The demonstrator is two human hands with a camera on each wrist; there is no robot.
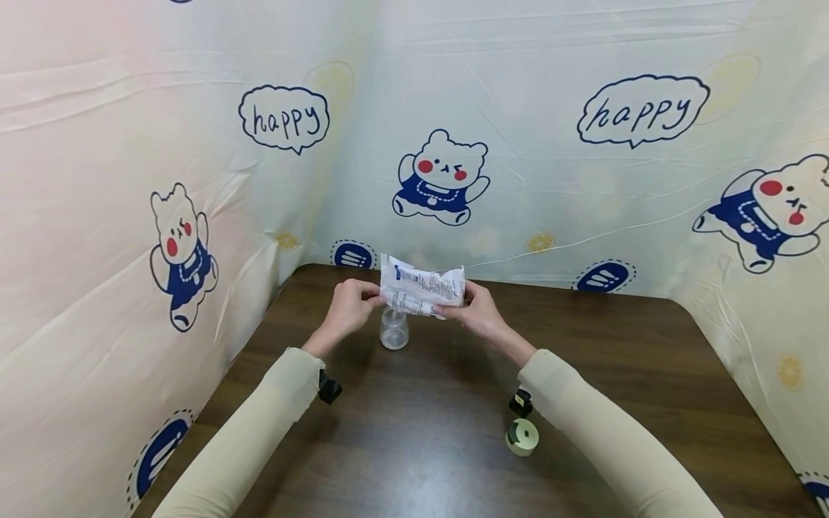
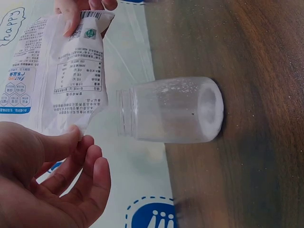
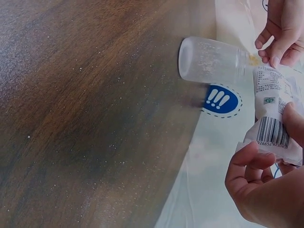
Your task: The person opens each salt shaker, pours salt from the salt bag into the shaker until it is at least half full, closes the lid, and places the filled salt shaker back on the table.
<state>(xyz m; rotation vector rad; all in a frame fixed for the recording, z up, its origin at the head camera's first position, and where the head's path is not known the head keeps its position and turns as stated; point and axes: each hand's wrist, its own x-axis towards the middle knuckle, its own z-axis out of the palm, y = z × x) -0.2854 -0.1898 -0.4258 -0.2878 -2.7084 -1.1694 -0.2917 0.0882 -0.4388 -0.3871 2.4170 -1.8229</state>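
Note:
A white salt bag (image 1: 424,288) with printed text is held tilted over a clear jar (image 1: 394,329) on the table. My left hand (image 1: 351,308) pinches the bag's lower corner between thumb and fingers, right by the jar's mouth. At the other end, my right hand (image 1: 481,311) grips the bag, its thumb across the printed face near the barcode (image 3: 273,133). In the left wrist view, a faint whitish trail shows between the bag's corner and the jar's rim (image 2: 124,113). White grains cling to the jar's wall and cover its bottom (image 2: 211,111).
A pale green-yellow round lid-like piece (image 1: 522,437) lies near the right sleeve. Tiny white specks dot the dark wooden table (image 3: 95,109). A printed cloth (image 1: 440,86) hangs behind the table's back edge and along the sides.

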